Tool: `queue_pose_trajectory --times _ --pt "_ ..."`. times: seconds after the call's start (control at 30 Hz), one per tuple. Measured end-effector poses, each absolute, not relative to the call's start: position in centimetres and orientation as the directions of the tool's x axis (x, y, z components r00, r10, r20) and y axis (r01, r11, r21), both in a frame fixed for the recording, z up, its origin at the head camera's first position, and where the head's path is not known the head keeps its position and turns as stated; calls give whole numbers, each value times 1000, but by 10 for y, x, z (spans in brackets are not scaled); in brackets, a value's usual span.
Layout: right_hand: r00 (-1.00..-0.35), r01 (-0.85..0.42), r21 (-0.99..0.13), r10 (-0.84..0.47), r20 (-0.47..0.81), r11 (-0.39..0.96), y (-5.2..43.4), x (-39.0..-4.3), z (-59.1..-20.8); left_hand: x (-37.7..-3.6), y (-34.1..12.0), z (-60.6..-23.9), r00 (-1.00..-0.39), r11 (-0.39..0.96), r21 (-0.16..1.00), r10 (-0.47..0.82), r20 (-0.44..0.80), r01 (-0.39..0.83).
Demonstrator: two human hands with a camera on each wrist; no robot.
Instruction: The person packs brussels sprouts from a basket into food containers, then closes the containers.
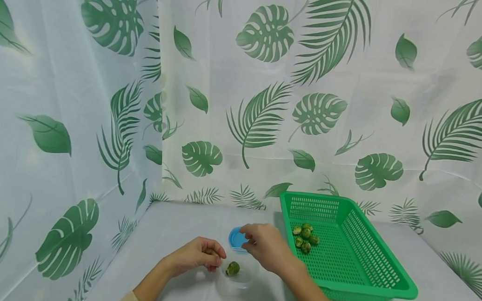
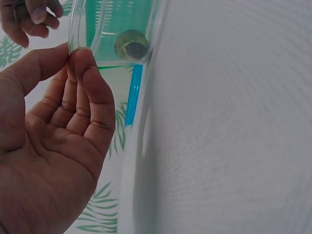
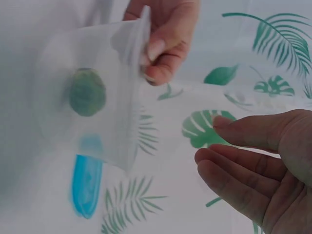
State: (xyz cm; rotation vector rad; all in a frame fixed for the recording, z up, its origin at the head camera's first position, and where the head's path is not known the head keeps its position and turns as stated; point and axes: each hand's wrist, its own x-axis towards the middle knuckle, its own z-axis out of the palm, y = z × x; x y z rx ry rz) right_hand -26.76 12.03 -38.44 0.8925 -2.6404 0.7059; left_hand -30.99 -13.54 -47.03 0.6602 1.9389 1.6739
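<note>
A clear plastic container (image 1: 244, 276) stands on the table with one green sprout (image 1: 232, 268) inside. My left hand (image 1: 218, 257) pinches its rim between thumb and fingers; the left wrist view shows this pinch (image 2: 78, 53) and the sprout (image 2: 131, 45) through the wall. My right hand (image 1: 246, 239) hovers just behind the container, beside a blue lid (image 1: 235, 238) lying on the table. In the right wrist view the right hand (image 3: 214, 146) has relaxed, nearly straight fingers and holds nothing. There the sprout (image 3: 87, 92) and lid (image 3: 87, 178) show through the container.
A green plastic basket (image 1: 367, 266) sits to the right with several sprouts (image 1: 305, 236) in its near-left corner. Leaf-print curtains close off the back and left side. The table (image 1: 445, 295) is covered in white cloth.
</note>
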Motion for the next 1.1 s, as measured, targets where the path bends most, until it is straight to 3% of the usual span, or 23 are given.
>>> queue_pose_trajectory --times 0.63,1.1 --pt "-729 -605 -346 -324 603 717 152 -266 -353 -309 -136 -465 -773 154 987 630 -73 33" --pt "-679 -646 -335 -315 663 686 165 -268 -333 -308 -134 -467 -768 150 988 636 -75 28"
